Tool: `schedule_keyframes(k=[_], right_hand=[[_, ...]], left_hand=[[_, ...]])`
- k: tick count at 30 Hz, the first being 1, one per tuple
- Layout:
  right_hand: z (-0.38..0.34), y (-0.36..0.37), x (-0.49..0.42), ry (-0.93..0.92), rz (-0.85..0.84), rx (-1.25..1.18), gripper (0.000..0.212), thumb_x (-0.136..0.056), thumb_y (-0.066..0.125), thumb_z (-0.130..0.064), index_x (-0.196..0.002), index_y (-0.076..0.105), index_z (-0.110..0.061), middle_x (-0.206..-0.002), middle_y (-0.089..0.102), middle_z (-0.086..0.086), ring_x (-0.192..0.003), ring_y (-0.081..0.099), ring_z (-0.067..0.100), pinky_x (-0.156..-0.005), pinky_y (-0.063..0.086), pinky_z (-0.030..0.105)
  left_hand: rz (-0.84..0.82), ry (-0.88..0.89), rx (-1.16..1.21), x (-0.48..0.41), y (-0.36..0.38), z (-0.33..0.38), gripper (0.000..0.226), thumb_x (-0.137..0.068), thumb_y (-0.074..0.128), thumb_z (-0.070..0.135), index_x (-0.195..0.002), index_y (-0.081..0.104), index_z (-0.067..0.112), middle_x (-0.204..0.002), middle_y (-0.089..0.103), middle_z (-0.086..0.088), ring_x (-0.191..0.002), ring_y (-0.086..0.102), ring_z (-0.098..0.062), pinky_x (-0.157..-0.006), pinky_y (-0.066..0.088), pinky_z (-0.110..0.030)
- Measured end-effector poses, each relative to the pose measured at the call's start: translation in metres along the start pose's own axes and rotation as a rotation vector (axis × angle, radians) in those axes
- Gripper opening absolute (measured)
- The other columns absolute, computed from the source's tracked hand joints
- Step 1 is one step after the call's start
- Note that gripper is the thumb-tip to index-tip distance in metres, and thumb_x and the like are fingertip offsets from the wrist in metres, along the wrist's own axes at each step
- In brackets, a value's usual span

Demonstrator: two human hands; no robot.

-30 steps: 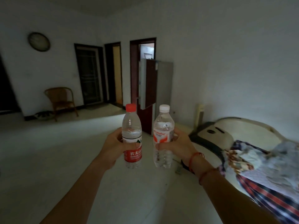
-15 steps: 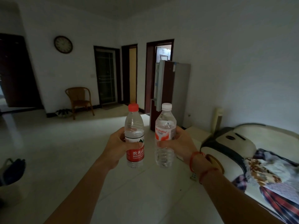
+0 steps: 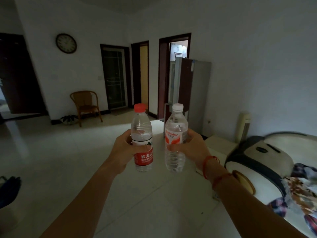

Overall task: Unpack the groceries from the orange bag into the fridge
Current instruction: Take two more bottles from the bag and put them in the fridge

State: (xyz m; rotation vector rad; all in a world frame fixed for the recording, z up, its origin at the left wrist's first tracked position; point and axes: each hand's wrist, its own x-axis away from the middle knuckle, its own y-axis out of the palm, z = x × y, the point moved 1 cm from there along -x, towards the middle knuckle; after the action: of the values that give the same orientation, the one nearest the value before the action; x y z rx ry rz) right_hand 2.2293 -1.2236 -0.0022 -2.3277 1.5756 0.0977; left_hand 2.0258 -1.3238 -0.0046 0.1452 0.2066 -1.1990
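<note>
My left hand [image 3: 124,151] grips a clear water bottle with a red cap and red label [image 3: 142,134], held upright at arm's length. Beside it, my right hand [image 3: 193,149] grips a second clear water bottle with a white cap and orange-white label [image 3: 175,134], also upright. The two bottles are close together but apart. Straight ahead, against the right wall, stands the grey fridge [image 3: 199,93] with its dark red upper door [image 3: 182,83] swung open. The orange bag is not in view.
A wooden chair [image 3: 85,104] stands by the far wall under a round clock [image 3: 66,43]. Several doorways line the back wall. A cream sofa [image 3: 267,158] with patterned cloth [image 3: 300,191] lies at right, a low white box [image 3: 221,143] beside it. White tiled floor stretches ahead.
The view has swung left and moved forward, so the fridge and doorways appear larger and further right. Both hands still hold their bottles upright in the same pose.
</note>
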Motion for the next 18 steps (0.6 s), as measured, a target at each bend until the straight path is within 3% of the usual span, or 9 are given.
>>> schedule_keyframes(k=[11, 14, 18], right_hand=[[0.037, 0.013, -0.222, 0.029, -0.06, 0.021, 0.054, -0.067, 0.086, -0.007, -0.114, 0.063, -0.018, -0.106, 0.07, -0.006, -0.098, 0.067, 0.012, -0.092, 0.052, 0.036], [0.057, 0.026, -0.271, 0.042, -0.076, 0.04, 0.053, -0.063, 0.088, -0.008, -0.109, 0.064, -0.02, -0.101, 0.071, -0.008, -0.093, 0.068, 0.008, -0.086, 0.054, 0.032], [0.079, 0.055, -0.339, 0.04, -0.091, 0.088, 0.055, -0.061, 0.089, -0.011, -0.107, 0.063, -0.022, -0.098, 0.071, -0.01, -0.086, 0.066, -0.001, -0.07, 0.047, 0.015]], left_hand=[[0.058, -0.036, -0.002, -0.218, -0.018, -0.044, 0.056, -0.067, 0.081, -0.003, -0.109, 0.065, 0.031, -0.102, 0.075, 0.006, -0.095, 0.071, -0.015, -0.079, 0.056, -0.034], [0.062, -0.041, -0.019, -0.268, -0.027, -0.062, 0.056, -0.068, 0.08, -0.003, -0.108, 0.064, 0.032, -0.103, 0.074, 0.005, -0.097, 0.07, -0.017, -0.082, 0.055, -0.037], [0.064, -0.058, -0.022, -0.334, -0.048, -0.089, 0.056, -0.068, 0.081, -0.003, -0.108, 0.063, 0.032, -0.105, 0.073, 0.003, -0.1, 0.068, -0.019, -0.087, 0.054, -0.041]])
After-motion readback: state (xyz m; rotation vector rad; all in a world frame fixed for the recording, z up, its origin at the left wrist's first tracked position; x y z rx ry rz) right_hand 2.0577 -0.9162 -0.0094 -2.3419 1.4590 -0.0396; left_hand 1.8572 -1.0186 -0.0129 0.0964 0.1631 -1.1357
